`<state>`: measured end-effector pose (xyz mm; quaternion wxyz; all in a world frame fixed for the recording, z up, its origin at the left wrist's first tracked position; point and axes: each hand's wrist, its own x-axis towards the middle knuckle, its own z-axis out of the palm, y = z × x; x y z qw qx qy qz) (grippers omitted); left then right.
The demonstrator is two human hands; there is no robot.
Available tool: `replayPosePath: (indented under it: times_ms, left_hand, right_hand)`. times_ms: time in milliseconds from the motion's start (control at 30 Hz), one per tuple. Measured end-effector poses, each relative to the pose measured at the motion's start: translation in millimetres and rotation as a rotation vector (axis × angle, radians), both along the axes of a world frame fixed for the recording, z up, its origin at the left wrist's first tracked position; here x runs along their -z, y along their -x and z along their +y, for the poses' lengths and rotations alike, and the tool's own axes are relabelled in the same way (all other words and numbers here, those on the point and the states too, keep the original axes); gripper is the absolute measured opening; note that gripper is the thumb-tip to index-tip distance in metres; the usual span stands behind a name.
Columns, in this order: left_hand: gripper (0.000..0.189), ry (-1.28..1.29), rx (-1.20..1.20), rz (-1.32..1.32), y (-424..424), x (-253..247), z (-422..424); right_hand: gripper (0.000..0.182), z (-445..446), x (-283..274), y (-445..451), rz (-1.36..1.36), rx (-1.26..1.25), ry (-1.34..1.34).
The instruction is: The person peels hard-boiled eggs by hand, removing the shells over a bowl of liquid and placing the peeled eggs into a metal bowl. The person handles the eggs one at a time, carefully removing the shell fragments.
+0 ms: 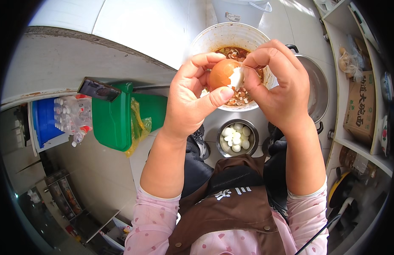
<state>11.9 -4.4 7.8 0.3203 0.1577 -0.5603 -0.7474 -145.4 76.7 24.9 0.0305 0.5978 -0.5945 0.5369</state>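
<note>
A brown-shelled egg (223,74) is held up in my left hand (192,92), between the thumb and fingers. Part of its shell is off and white shows on its right side. My right hand (279,83) pinches the edge of the shell there with thumb and forefinger. Below both hands stands a white bucket (213,35) with reddish-brown liquid and bits of eggshell in it. Nearer to me, a steel bowl (220,145) of several peeled white eggs (236,140) rests on the floor between my feet.
Right of the bucket is a large metal pot (321,86) with black handles. A pale bucket (240,12) stands beyond. At left are a green bin (112,124), a phone (100,89) on its edge and plastic bottles (72,111). Shelves (359,145) with a cardboard box (361,108) line the right.
</note>
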Motion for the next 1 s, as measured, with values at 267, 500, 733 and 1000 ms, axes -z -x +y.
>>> replayPosePath:
  times_ms: [267,500,733,1000]
  left_hand:
    - [0.055,-0.025,0.039,-0.023,-0.7,-2.3,-0.6]
    - [0.053,-0.063,-0.022,0.068,-0.3,-3.4,-5.4]
    - [0.043,-0.229,-0.026,0.169,-0.4,7.1,-10.3]
    - [0.038,-0.270,-0.114,0.177,13.2,13.0,-13.9]
  right_hand:
    - [0.010,0.1,1.9,10.4,-0.057,0.151,-0.047]
    - [0.014,-4.6,12.9,14.9,-0.136,0.165,-0.269]
    - [0.014,-11.0,11.1,-3.9,-0.081,0.052,-0.528]
    - [0.021,-31.6,85.9,11.3,0.192,0.128,-0.736]
